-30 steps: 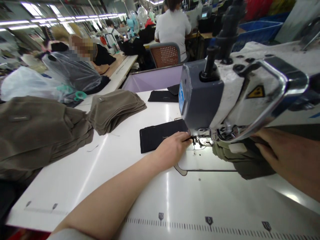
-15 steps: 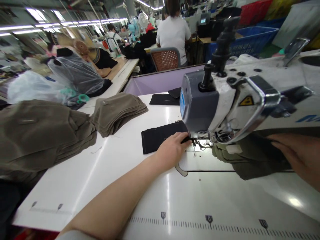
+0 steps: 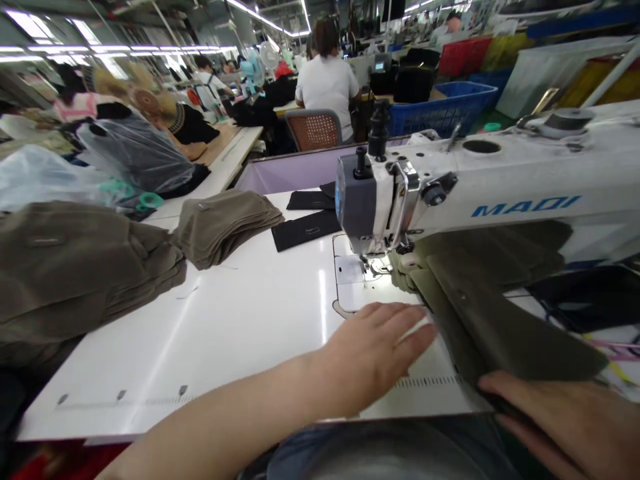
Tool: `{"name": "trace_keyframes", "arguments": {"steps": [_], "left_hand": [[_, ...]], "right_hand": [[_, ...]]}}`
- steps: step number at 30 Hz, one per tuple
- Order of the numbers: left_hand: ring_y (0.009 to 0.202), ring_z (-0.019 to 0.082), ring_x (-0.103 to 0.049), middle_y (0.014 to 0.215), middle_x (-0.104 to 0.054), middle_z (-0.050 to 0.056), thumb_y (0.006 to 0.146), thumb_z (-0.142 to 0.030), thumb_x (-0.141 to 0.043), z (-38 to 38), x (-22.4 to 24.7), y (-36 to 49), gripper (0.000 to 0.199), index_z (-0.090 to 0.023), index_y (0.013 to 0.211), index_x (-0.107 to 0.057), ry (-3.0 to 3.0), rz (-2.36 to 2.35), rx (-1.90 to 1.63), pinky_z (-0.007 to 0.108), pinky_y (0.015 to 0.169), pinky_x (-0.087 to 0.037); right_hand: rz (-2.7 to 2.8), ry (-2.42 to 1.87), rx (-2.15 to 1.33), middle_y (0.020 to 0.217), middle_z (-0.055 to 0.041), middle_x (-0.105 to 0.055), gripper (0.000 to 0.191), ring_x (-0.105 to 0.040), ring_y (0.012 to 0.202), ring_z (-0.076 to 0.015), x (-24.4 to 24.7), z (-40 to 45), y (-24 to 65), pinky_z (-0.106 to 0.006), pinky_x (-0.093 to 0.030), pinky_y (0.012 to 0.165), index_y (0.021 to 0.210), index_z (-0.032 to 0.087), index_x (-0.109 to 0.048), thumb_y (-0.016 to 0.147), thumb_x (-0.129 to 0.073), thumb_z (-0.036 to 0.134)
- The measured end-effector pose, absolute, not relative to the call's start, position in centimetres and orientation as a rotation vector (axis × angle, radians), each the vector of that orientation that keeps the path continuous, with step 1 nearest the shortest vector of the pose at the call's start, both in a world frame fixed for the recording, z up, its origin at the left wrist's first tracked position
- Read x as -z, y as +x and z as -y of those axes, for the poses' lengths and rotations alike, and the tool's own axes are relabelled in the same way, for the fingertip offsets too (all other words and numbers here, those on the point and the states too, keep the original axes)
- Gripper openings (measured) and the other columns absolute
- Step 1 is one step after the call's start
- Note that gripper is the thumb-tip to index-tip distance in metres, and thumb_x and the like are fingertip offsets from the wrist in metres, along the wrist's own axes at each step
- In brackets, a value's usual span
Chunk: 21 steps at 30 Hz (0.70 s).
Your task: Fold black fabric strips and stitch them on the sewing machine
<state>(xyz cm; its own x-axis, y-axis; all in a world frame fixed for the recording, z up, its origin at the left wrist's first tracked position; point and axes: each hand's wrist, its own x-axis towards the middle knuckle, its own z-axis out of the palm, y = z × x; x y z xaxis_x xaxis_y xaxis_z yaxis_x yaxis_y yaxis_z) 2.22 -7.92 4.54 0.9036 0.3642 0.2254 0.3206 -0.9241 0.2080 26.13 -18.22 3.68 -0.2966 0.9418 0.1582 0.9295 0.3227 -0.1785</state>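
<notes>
My left hand [image 3: 383, 350] is over the white table, just in front of the sewing machine's needle area [image 3: 375, 267]. Its fingers are stretched out and hold nothing; their tips point toward the olive fabric. At the lower right my right hand [image 3: 565, 417] grips the near edge of an olive fabric piece [image 3: 520, 333] between thumb and fingers. That fabric runs back beneath the arm of the white sewing machine [image 3: 505, 180], over more olive pieces [image 3: 407, 277]. Beyond the needle, a black fabric piece [image 3: 305, 231] lies flat, with a small stitched outline on it.
Two stacks of brown-olive fabric pieces, a near one [image 3: 90, 267] and a smaller one [image 3: 225, 223], occupy the left side. Another black strip [image 3: 310, 200] lies behind. A person in a white shirt [image 3: 327, 87] sits ahead, near a blue crate [image 3: 440, 110].
My left hand has left the black piece and come nearer and rightward. The black piece now lies farther back. My right hand has pulled olive fabric toward me, and the view has shifted right.
</notes>
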Motion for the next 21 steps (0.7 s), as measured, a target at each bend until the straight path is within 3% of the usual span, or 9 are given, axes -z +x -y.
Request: {"name": "trace_keyframes", "arguments": {"steps": [3,6,9,13,16,17,18,21], "left_hand": [[0.125,0.023,-0.034,0.136,-0.039,0.011,0.088,-0.025,-0.042,10.1,-3.9,4.1,0.04,-0.011,0.125,-0.039,2.892,-0.436,-0.354,0.04,0.104,-0.03],[0.122,0.021,-0.04,0.128,-0.048,0.009,0.088,-0.021,-0.04,10.3,-2.6,4.0,0.023,-0.012,0.104,-0.054,2.835,-0.365,-0.316,0.039,0.106,-0.027],[0.109,0.019,-0.053,0.112,-0.06,0.009,0.085,-0.015,-0.042,10.0,-1.7,1.0,0.017,-0.013,0.084,-0.058,2.733,-0.412,-0.299,0.036,0.103,-0.032],[0.105,0.017,-0.055,0.114,-0.058,0.01,0.079,-0.007,-0.042,10.6,-1.6,-4.9,0.019,-0.014,0.086,-0.058,2.377,-0.735,-0.425,0.03,0.091,-0.045],[0.099,0.016,-0.059,0.11,-0.06,0.008,0.08,-0.011,-0.041,11.5,-1.6,-7.7,0.02,-0.016,0.082,-0.061,2.13,-0.987,-0.575,0.03,0.085,-0.048],[0.097,0.017,-0.059,0.108,-0.061,0.008,0.081,-0.014,-0.041,11.8,-1.6,-8.0,0.021,-0.016,0.082,-0.061,2.075,-1.058,-0.613,0.032,0.084,-0.049],[0.097,0.017,-0.059,0.108,-0.062,0.007,0.083,-0.016,-0.041,12.0,-1.6,-8.2,0.021,-0.017,0.083,-0.062,2.03,-1.119,-0.642,0.033,0.084,-0.049],[0.094,0.017,-0.06,0.106,-0.062,0.007,0.084,-0.022,-0.043,12.2,-1.5,-7.8,0.02,-0.017,0.091,-0.061,1.97,-1.224,-0.692,0.032,0.081,-0.05]], "right_hand": [[2.467,-1.413,-0.294,0.064,0.0014,-0.068,0.022,-0.063,0.049,-0.0184,-5.1,18.8,22.8,-0.027,-0.047,0.034,0.071,0.029,-0.059,0.079,-0.039,0.025],[2.452,-1.374,-0.506,0.076,-0.0005,-0.07,0.02,-0.065,0.059,-0.0185,-6.4,18.6,20.0,-0.028,-0.053,0.047,0.078,0.026,-0.062,0.078,-0.043,0.02],[2.408,-1.363,-0.777,0.086,-0.0014,-0.07,0.017,-0.066,0.072,-0.0195,-6.2,18.4,19.3,-0.027,-0.054,0.057,0.09,0.027,-0.064,0.076,-0.054,0.026],[2.355,-1.402,-0.892,0.113,-0.0066,-0.061,0.057,-0.058,0.101,-0.0258,-4.1,18.1,22.3,-0.038,-0.049,0.083,0.114,0.027,-0.056,0.065,-0.064,0.054],[2.417,-1.39,-0.945,0.128,-0.0074,-0.05,0.085,-0.049,0.113,-0.0284,-2.6,17.8,24.6,-0.043,-0.043,0.092,0.128,0.029,-0.044,0.053,-0.068,0.061],[2.424,-1.391,-0.948,0.129,-0.0075,-0.049,0.086,-0.048,0.114,-0.028,-2.3,17.6,24.9,-0.042,-0.042,0.092,0.129,0.029,-0.043,0.053,-0.069,0.059],[2.405,-1.402,-0.933,0.128,-0.0072,-0.05,0.08,-0.049,0.113,-0.0269,-2.0,17.4,24.7,-0.041,-0.042,0.092,0.128,0.028,-0.044,0.057,-0.068,0.057],[2.182,-1.509,-0.824,0.11,-0.005,-0.063,0.033,-0.058,0.101,-0.022,-1.7,16.4,22.8,-0.036,-0.047,0.086,0.105,0.025,-0.061,0.079,-0.052,0.042]]}}
